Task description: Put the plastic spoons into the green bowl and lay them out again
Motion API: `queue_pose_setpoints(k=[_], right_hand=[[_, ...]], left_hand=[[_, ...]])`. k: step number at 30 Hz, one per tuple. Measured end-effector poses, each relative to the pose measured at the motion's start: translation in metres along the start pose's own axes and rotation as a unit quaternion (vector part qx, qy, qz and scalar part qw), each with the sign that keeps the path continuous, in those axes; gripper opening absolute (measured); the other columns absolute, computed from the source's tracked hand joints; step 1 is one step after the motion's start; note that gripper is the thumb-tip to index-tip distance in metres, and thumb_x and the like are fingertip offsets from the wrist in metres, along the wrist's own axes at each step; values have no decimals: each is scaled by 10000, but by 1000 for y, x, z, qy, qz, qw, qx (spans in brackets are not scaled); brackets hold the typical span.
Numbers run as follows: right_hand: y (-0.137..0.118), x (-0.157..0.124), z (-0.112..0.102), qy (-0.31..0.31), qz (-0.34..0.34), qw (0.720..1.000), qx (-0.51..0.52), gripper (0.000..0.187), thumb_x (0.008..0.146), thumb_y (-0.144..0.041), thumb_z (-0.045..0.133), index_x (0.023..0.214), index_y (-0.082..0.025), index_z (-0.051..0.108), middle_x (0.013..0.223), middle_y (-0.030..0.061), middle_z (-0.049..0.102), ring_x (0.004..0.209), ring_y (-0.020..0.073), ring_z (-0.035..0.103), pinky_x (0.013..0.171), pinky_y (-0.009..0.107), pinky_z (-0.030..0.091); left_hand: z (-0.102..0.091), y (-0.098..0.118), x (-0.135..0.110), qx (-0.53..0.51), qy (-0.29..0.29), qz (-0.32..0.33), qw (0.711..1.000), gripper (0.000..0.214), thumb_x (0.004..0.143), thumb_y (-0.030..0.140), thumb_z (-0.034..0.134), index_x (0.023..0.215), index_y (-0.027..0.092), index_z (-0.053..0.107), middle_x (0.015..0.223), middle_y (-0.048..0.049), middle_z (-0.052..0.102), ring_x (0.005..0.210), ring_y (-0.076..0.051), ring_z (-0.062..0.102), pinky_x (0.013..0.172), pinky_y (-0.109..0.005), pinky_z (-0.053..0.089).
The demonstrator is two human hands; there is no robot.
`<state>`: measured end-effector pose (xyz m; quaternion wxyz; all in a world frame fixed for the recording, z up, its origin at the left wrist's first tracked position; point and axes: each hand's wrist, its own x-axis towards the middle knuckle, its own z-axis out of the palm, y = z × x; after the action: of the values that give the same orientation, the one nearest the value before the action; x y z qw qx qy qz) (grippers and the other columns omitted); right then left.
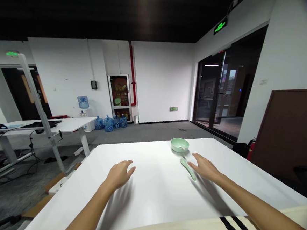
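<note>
Carpeted office room, blue water jugs (108,124) along the far wall: on a white table (148,195), a pale green bowl (179,145) sits near the far edge, a matching soup spoon (188,168) lying just below it. Right hand (204,168), fingers spread and released, is just beside the spoon; left hand (119,175), fingers loosely curled, grasps nothing.
</note>
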<state>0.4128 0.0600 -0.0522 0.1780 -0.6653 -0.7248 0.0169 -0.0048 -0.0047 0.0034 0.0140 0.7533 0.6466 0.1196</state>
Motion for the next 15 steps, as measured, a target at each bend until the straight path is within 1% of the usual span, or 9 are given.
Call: queue_pose_setpoints(k=[9, 15], right_hand=[[-1, -1, -1, -15, 3, 1000, 15, 654, 898, -576, 417, 1402, -165, 476, 1430, 149, 508, 1313, 316, 461, 1031, 392, 388], [0, 0, 1, -21, -2, 1000, 12, 668, 901, -580, 400, 1411, -154, 465, 1446, 150, 491, 1305, 312, 469, 1027, 400, 394]], left_hand=[[0, 1, -1, 0, -4, 0, 1000, 515, 950, 504, 339, 1308, 220, 575, 1363, -76, 604, 1253, -258, 548, 989, -362, 425], [-1, 2, -1, -3, -6, -3, 1000, 516, 947, 510, 343, 1310, 225, 574, 1363, -73, 605, 1250, -262, 551, 992, -363, 424]])
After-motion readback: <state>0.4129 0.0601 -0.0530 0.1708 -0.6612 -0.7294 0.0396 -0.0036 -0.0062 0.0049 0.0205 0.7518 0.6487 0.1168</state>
